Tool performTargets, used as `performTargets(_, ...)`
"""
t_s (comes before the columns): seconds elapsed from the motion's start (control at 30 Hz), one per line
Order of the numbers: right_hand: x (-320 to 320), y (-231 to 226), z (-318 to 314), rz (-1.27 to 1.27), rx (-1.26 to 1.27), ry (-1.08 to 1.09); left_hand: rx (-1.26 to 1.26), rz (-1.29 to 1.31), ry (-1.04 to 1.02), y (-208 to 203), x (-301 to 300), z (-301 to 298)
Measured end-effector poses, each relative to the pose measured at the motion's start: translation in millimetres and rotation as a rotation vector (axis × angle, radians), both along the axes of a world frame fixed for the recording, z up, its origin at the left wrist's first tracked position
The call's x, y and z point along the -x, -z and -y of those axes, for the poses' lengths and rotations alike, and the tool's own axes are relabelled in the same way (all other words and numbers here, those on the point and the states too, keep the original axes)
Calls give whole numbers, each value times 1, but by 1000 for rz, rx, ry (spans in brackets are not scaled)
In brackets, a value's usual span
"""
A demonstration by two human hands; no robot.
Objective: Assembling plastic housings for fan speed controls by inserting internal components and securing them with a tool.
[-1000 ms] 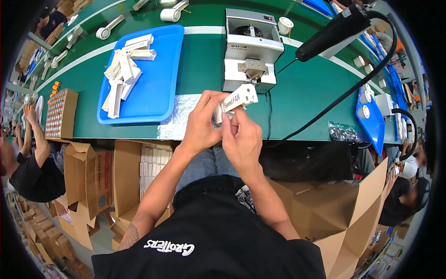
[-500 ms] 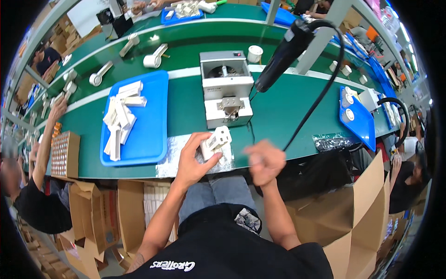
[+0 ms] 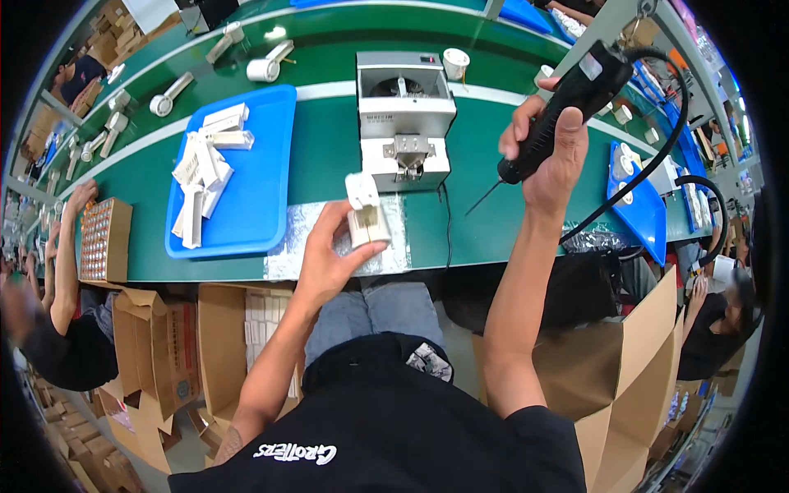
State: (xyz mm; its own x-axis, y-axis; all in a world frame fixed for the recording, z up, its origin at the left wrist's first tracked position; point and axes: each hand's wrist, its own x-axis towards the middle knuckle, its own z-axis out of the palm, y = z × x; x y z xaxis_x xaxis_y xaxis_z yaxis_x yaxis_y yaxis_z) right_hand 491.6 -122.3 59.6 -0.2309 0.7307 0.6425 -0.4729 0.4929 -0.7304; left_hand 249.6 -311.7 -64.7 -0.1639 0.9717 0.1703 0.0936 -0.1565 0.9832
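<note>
Part: we see a small white plastic part (image 3: 365, 209), blocky, with a flat squarish plate at its far end and a ribbed beige-white body nearer us; it stands roughly upright.
Left hand: our left hand (image 3: 329, 259) grasps the white plastic part from below and the left, fingers wrapped round its lower body, holding it up over the near edge of the surface.
Right hand: our right hand (image 3: 546, 152) is clenched round a black electric screwdriver (image 3: 567, 103), raised to the right of the part and well apart from it; the thin bit points down and left toward the surface.
Cable: a black cord (image 3: 657, 156) runs from the screwdriver's far end and loops off to the right.
Under the part: a strip of silvery foil sheet (image 3: 316, 255) lies on the surface's near edge, just beneath the left hand.
Machine: a grey boxy machine (image 3: 403, 115) sits just beyond the part, its metal mouth facing us.
Tray: a blue tray (image 3: 255, 189) to the left holds a loose heap of similar white pieces (image 3: 201, 177).
Surface: a long green surface (image 3: 329, 156) with a pale stripe running along it; white cylindrical items lie at its far side.
Room: open cardboard boxes (image 3: 164, 353) stand on the floor below the near edge, and another person (image 3: 62, 329) works at the left.
</note>
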Motion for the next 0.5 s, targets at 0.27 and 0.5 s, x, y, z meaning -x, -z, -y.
performTargets(0.27,73,-51,37,-87,-265,201,-62,-258,-15,-3,-4,-13)
performTargets(0.5,116,-60,24,-75,-285,123,-72,-154,-29,6,-3,-11)
